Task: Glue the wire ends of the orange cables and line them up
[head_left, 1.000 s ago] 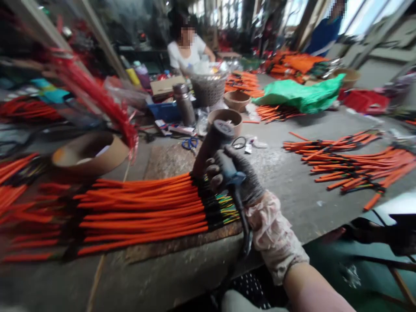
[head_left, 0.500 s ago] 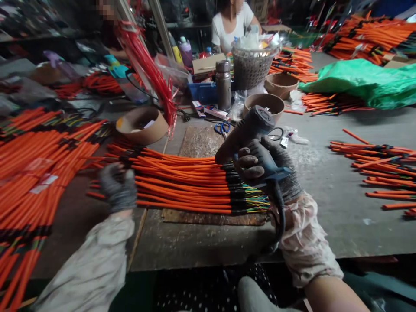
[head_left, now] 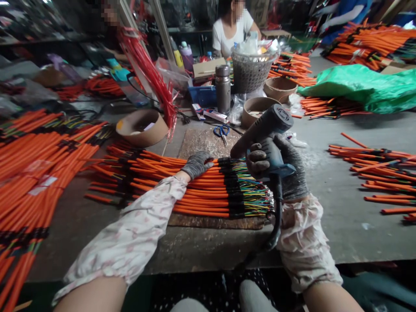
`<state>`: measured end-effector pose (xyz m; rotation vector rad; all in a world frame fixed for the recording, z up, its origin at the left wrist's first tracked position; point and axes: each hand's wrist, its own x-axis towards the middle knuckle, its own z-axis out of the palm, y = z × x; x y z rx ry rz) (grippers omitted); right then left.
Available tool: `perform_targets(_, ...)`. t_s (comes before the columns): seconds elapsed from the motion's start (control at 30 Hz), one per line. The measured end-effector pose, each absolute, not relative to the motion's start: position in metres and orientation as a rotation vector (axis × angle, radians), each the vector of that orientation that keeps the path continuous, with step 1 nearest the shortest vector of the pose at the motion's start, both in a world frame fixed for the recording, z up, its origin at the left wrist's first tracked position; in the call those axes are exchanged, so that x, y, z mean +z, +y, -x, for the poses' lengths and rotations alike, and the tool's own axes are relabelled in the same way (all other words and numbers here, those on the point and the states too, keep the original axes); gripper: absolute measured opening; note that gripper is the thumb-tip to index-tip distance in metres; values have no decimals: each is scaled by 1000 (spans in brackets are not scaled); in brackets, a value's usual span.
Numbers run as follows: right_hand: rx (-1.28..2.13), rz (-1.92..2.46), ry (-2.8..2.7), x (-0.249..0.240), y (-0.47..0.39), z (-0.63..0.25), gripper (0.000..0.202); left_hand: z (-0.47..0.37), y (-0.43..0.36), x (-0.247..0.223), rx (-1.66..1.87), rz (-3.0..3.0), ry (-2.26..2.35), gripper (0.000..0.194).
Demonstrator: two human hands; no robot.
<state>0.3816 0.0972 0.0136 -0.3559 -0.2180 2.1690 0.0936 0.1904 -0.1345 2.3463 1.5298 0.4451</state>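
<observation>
My right hand (head_left: 294,173), in a grey glove, grips a dark heat gun (head_left: 260,130) by its blue-grey handle. The nozzle points down and left, just over the black-sleeved ends of a row of orange cables (head_left: 201,193). My left hand (head_left: 197,165), gloved as well, lies on the upper cables with fingers stretched toward the black sleeves. Thin coloured wires (head_left: 253,201) stick out at the row's right end, partly behind the gun and its cord. Underneath is a worn board (head_left: 195,141).
Blue-handled scissors (head_left: 222,131) lie behind the row. Farther back stand cardboard rings (head_left: 142,127), a steel flask (head_left: 223,89) and a full basket (head_left: 251,71). More orange cables lie left (head_left: 42,169) and right (head_left: 383,173). The gun's cord (head_left: 276,221) hangs over the table edge. A person (head_left: 232,30) sits opposite.
My left hand has moved right, from the cables' left end onto their upper middle. The heat gun in my right hand has shifted slightly right, uncovering more of the wire ends.
</observation>
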Motion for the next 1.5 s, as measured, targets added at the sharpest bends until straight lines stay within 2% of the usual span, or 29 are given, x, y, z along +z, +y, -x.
perform_targets(0.2, 2236, 397, -204, 8, 105, -378, 43, -92, 187, -140, 393, -2392, 1492, 23)
perform_targets(0.37, 2204, 383, -168, 2, 110, -375, 31, -93, 187, -134, 295, -2444, 1463, 22)
perform_targets(0.6, 2211, 416, -212, -1, 112, -381, 28, -101, 196, -114, -48, -2533, 1471, 20)
perform_targets(0.8, 2272, 340, -281, 11, 94, -387, 40, -108, 205, -92, -264, -2565, 1439, 25)
perform_targets(0.97, 2310, 345, -331, 21, 86, -382, 42, -104, 208, -91, -185, -2535, 1531, 38)
perform_targets(1.33, 2362, 278, -245, -1, 96, -365, 28, -75, 215, -119, 151, -2358, 1560, 41)
perform_targets(1.5, 2275, 356, -260, 5, 94, -374, 32, -58, 207, -131, 321, -2291, 1634, 40)
